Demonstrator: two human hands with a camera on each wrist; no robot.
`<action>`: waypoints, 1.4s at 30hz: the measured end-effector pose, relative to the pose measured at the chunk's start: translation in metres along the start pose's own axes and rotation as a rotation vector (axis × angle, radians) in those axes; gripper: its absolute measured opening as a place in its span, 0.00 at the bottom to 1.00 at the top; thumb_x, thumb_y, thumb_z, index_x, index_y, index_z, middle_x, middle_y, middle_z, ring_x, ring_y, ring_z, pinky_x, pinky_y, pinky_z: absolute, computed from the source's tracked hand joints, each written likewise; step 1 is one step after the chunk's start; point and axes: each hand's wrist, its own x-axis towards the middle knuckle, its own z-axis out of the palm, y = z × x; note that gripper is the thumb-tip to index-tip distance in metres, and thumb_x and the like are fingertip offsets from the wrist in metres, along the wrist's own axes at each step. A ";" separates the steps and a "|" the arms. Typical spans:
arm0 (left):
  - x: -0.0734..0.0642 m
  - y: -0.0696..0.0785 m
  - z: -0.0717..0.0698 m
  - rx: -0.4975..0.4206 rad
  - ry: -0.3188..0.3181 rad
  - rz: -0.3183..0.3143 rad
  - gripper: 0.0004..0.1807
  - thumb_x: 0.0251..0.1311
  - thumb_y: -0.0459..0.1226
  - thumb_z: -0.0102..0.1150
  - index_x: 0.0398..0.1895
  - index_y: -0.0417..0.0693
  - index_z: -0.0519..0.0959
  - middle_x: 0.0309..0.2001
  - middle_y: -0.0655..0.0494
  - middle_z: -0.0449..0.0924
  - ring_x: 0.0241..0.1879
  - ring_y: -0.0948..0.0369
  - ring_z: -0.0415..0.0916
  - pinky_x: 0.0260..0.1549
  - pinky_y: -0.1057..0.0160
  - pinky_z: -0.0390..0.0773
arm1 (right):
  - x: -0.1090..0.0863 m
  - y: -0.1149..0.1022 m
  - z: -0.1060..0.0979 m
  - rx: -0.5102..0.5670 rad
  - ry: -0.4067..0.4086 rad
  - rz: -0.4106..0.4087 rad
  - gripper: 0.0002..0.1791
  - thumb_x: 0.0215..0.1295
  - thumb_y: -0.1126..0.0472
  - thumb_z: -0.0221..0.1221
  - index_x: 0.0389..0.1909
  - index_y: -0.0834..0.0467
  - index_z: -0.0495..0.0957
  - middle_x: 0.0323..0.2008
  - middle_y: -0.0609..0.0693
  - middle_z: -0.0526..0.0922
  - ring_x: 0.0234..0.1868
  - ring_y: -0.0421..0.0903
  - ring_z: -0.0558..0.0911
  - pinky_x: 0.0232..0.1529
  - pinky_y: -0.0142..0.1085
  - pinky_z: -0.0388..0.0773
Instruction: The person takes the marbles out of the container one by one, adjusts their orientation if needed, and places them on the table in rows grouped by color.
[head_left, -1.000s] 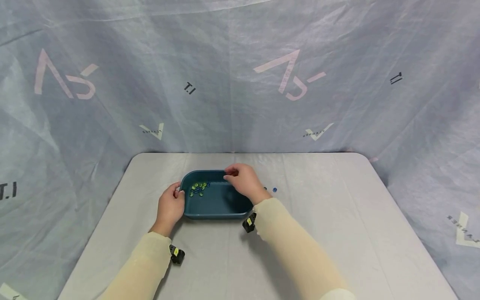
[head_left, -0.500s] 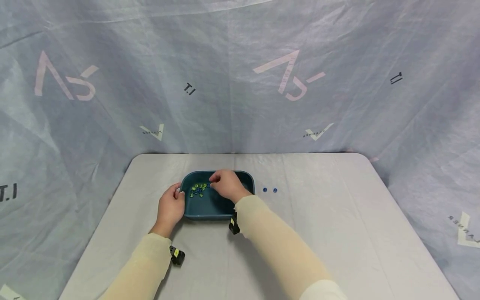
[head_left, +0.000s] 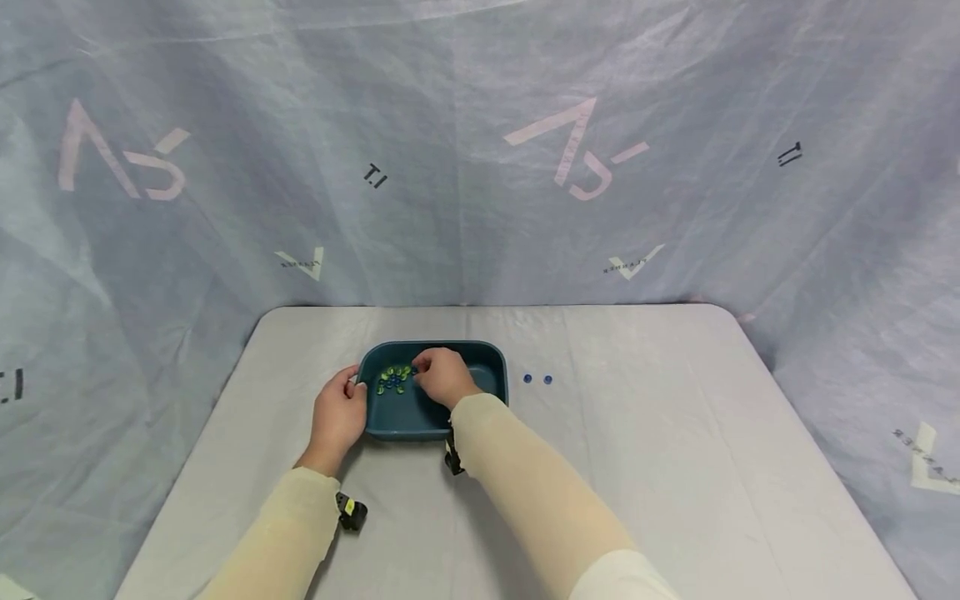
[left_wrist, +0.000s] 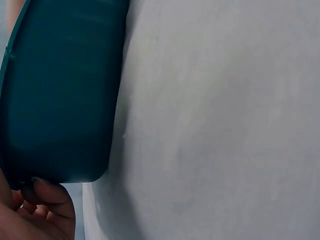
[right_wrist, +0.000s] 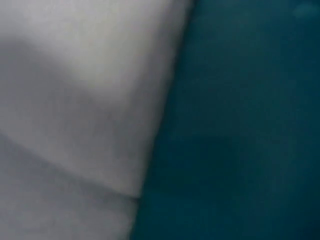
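A teal plastic tub [head_left: 480, 367] sits on the grey table [head_left: 645, 467], with several green and blue beads [head_left: 393, 379] in its left end. My left hand [head_left: 341, 412] grips the tub's left rim, thumb on top. In the left wrist view its fingers [left_wrist: 47, 202] curl against the tub's outer wall [left_wrist: 60, 90]. My right hand [head_left: 441, 375] reaches down inside the tub, fingers bunched right beside the beads. Its fingertips are hidden, so I cannot see whether they pinch a bead. The right wrist view shows only the blurred tub wall [right_wrist: 240, 125].
Two small blue beads [head_left: 537, 379] lie on the table just right of the tub. A pale printed cloth [head_left: 480, 167] hangs behind and on both sides of the table. Bare table surface [left_wrist: 225, 125] spreads in front and to the right.
My right hand moved left from the tub's far rim and down into the tub, beside the bead pile. The left hand kept its hold on the rim.
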 end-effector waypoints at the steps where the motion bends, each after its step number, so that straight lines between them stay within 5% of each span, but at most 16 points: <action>1: 0.000 0.000 -0.001 0.000 0.000 -0.002 0.19 0.68 0.40 0.46 0.61 0.49 0.70 0.27 0.52 0.65 0.24 0.55 0.63 0.26 0.58 0.62 | 0.001 0.000 0.002 -0.006 0.002 -0.004 0.13 0.61 0.61 0.62 0.47 0.53 0.81 0.38 0.42 0.78 0.37 0.39 0.76 0.37 0.36 0.74; 25: -0.001 0.004 0.000 -0.018 0.019 0.017 0.19 0.67 0.38 0.47 0.60 0.46 0.71 0.25 0.52 0.64 0.23 0.56 0.62 0.25 0.59 0.62 | 0.009 -0.008 0.011 -0.189 -0.025 0.070 0.15 0.62 0.61 0.60 0.50 0.50 0.80 0.47 0.44 0.80 0.46 0.43 0.78 0.44 0.38 0.74; 42: 0.000 0.001 -0.001 -0.011 0.017 0.001 0.20 0.67 0.39 0.48 0.61 0.47 0.71 0.25 0.52 0.64 0.24 0.55 0.63 0.27 0.58 0.62 | 0.008 -0.003 0.010 -0.041 -0.026 0.065 0.08 0.53 0.65 0.67 0.34 0.52 0.85 0.33 0.41 0.81 0.34 0.40 0.77 0.35 0.36 0.75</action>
